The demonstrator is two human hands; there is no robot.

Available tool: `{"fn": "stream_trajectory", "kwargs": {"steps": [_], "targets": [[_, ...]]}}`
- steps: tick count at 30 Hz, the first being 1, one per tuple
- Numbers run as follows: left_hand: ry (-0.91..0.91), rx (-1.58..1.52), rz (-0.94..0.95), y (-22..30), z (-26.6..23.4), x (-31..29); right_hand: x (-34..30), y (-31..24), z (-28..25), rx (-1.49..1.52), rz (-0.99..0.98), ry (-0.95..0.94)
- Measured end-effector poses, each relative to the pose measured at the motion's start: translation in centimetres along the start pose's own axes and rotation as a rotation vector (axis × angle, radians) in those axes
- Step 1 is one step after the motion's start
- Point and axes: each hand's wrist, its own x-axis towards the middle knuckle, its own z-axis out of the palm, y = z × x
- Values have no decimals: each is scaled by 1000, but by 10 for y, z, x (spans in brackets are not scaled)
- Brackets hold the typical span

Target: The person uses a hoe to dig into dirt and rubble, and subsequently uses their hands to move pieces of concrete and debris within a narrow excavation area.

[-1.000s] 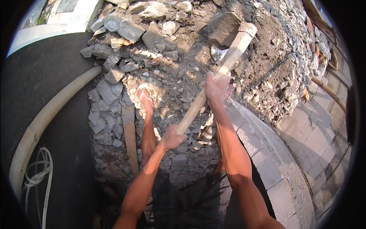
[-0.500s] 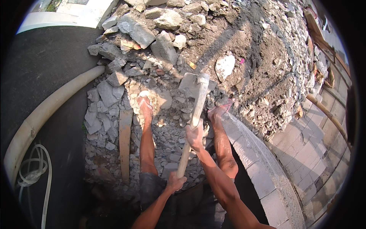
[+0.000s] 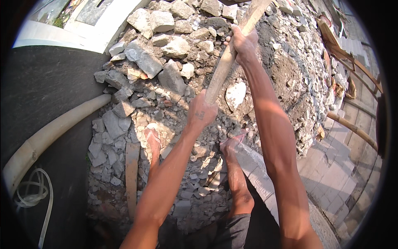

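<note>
Both my arms reach up and away over a heap of broken concrete and soil (image 3: pixel 207 54). My left hand (image 3: pixel 202 111) is wrapped round the lower end of a hoe's pale wooden handle (image 3: pixel 222 74). Farther up the same handle, my right hand (image 3: pixel 244 45) has its fingers closed about it. The handle slants toward the upper right and leaves the picture at the top, so the hoe's blade is hidden. Below the handle lies a large white stone (image 3: pixel 235 95). My feet stand on the rubble, the left one (image 3: pixel 152 139) in sunlight.
A thick bamboo pole (image 3: pixel 54 128) lies along the dark surface at left, near a coiled clear hose (image 3: pixel 35 193). A wooden board (image 3: pixel 132 178) stands beside my left leg. A low block wall (image 3: pixel 257 170) curves past my right leg. Paving (image 3: pixel 331 166) and planks are at right.
The hoe has swung up and away, its blade passing from the rubble by my feet to beyond the top edge. Both hands rose with it, still gripping the handle.
</note>
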Motion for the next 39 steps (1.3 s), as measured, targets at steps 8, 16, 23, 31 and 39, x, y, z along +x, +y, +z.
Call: {"fn": "stream_trajectory", "kwargs": {"steps": [8,16,23,31,39], "targets": [[68,-158,-196,-39,30,10,33,83,40,-438,-133,-71],[-85,-149,-390,-21,17,-59,-37,67,21,-383,170,-147],[14,-138,-311,-25,17,-58,-35,77,15,-322,192,-87],[-137,-573,-630,-31,13,-156,-143,29,37,-584,81,-317],[-145,-260,-381,-70,-18,-236,-212,-6,7,-442,265,-173]]}}
